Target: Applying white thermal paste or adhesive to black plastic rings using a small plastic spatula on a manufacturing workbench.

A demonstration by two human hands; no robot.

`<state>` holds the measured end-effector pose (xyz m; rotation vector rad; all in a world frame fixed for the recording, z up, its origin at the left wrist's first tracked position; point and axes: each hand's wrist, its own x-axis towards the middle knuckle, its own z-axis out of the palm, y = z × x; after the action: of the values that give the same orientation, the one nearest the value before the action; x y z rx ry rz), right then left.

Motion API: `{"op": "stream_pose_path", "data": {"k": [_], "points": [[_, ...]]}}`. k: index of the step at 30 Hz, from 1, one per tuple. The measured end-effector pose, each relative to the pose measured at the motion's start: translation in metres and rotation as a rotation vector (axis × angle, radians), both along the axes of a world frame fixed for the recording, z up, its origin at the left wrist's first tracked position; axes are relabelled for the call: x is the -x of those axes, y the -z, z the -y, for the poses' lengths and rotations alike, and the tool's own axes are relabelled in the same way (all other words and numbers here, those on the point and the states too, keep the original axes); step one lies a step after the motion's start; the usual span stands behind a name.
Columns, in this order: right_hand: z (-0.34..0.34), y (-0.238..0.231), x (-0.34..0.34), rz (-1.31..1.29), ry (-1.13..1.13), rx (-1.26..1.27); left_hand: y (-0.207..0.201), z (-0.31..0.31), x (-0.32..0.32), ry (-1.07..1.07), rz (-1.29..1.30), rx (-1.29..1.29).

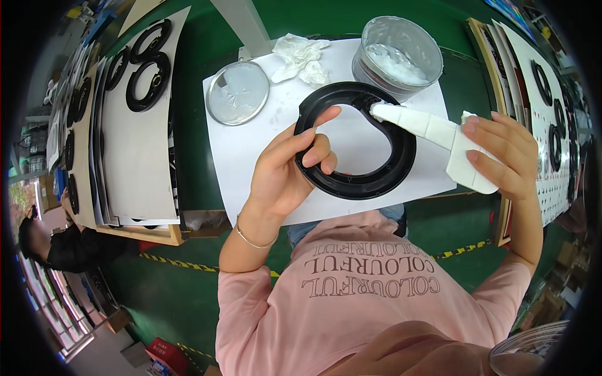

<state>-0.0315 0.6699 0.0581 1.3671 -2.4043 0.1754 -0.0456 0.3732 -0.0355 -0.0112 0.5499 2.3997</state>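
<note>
Black plastic ring is up over the white sheet, tilted toward camera, its opening not a full circle. Left hand grips it by its left side, fingers curled round the rim and showing in the opening. Right hand holds the wide end of a flat white applicator between thumb and fingers; narrow tip overlaps the ring's upper right part, actual contact can't be told. Clear grey tub with white paste stands just behind the ring. Round lid, whitish smears, lies flat at the sheet's left; crumpled tissue between lid and tub. Left board carries similar black rings; right board too. Wearer has pink shirt, thin bracelet on left wrist. Another person, dark top, far left.
</note>
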Motion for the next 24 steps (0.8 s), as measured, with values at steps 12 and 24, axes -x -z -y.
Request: {"op": "stream_pose_path", "data": {"k": [12, 24], "points": [[0.009, -0.023, -0.002, -0.095, -0.032, -0.125, 0.001, 0.0, 0.0, 0.002, -0.056, 0.06], [-0.017, 0.018, 0.022, -0.048, 0.26, 0.173, 0.002, 0.007, -0.01, -0.008, -0.121, 0.114]]}}
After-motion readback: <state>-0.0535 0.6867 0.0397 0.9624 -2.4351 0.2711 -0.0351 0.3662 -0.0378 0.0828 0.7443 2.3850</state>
